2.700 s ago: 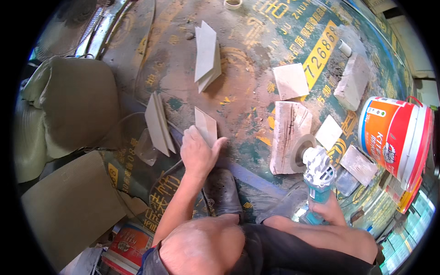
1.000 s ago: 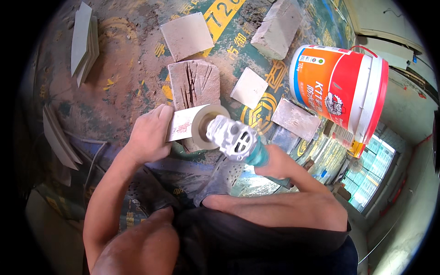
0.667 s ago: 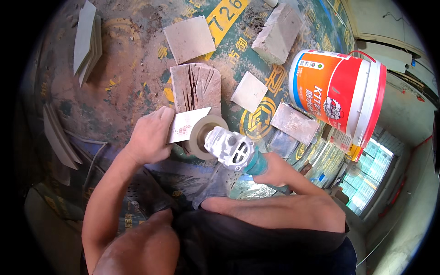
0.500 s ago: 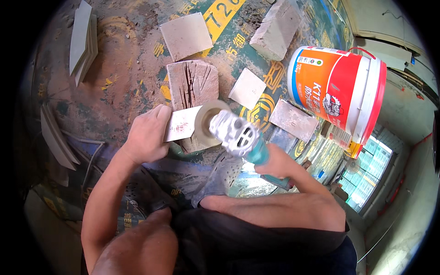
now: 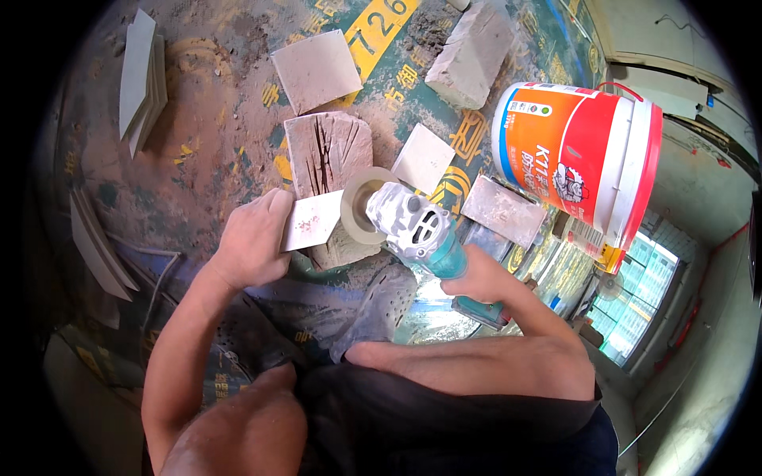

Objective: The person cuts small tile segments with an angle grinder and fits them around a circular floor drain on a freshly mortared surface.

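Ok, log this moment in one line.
left hand: gripping white tile | right hand: holding angle grinder | disc: at tile's edge | below: scored block

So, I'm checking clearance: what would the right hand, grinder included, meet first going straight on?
Likely the white tile in the left hand, right beside the disc of the grinder; whether they touch is unclear.

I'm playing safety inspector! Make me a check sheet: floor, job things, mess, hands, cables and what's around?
Surface: green floor, yellow print, brown dust
Job's things: white tile at the disc of a grinder, over a scored block; contact unclear
Clutter: bucket, loose tiles, another block
Hands: left hand holds the tile; right hand grips the grinder
Cables: thin cord on the left; ends unclear
Surroundings: window and wall on the right
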`<state>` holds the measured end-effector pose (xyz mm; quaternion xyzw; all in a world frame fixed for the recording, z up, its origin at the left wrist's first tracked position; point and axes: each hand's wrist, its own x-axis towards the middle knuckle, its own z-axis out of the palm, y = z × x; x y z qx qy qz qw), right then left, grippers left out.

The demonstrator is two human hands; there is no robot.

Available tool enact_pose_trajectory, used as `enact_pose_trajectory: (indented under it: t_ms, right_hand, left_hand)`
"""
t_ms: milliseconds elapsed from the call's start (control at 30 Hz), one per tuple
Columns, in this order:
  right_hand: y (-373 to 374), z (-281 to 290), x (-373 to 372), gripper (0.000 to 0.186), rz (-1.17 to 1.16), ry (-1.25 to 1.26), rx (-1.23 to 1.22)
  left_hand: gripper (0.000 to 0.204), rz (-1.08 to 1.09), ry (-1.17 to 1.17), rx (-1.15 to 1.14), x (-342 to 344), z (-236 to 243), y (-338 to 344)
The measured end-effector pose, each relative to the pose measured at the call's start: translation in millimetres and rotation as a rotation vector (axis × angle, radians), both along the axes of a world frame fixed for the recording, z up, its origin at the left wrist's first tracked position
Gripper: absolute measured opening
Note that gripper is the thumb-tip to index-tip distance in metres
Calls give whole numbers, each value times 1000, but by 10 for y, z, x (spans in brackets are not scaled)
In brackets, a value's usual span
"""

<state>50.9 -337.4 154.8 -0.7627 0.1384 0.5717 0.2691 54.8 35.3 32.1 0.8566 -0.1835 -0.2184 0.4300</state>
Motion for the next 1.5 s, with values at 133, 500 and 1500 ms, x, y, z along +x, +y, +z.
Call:
enact_pose_trajectory:
  t_ms: [133,500,1500]
  right_hand:
    - [57,73,-103,33,64,-32,35]
    - [49,62,81,40,62,22,10]
    - [187,201,-624,40,-269,-200,68]
  left_hand:
    - [46,-1,-17,-10,16,11,1]
    - [50,-3,9,10,-23,-25,19]
    - [45,576,411,-322,-238,-67,-330]
